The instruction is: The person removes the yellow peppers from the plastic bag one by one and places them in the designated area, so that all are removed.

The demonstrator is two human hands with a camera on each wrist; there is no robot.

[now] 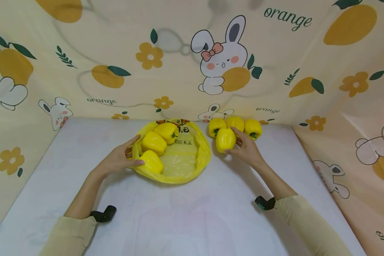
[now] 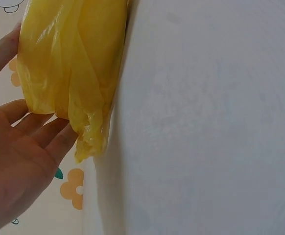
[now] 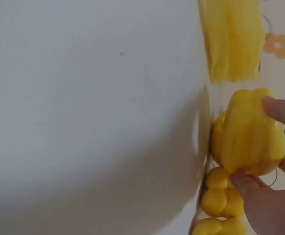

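A yellow plastic bag [image 1: 180, 165] stands with its mouth spread wide, and three yellow bell peppers [image 1: 154, 143] lie along its left side. My left hand [image 1: 117, 158] holds the bag's left rim, thumb over the edge by the nearest pepper and fingers against the outer wall. In the left wrist view, those fingers touch the crinkled bag [image 2: 74, 63]. To the right of the bag, my right hand [image 1: 245, 149] grips a yellow bell pepper [image 1: 225, 140] between thumb and fingers. The right wrist view shows this held pepper [image 3: 250, 132] in front of other peppers.
Three more yellow bell peppers [image 1: 253, 128] sit at the back of the white table [image 1: 179, 217], behind the held one. A cloth backdrop [image 1: 176, 81] printed with rabbits and oranges rises at the back and both sides. Black devices [image 1: 104, 214] are worn at the wrists.
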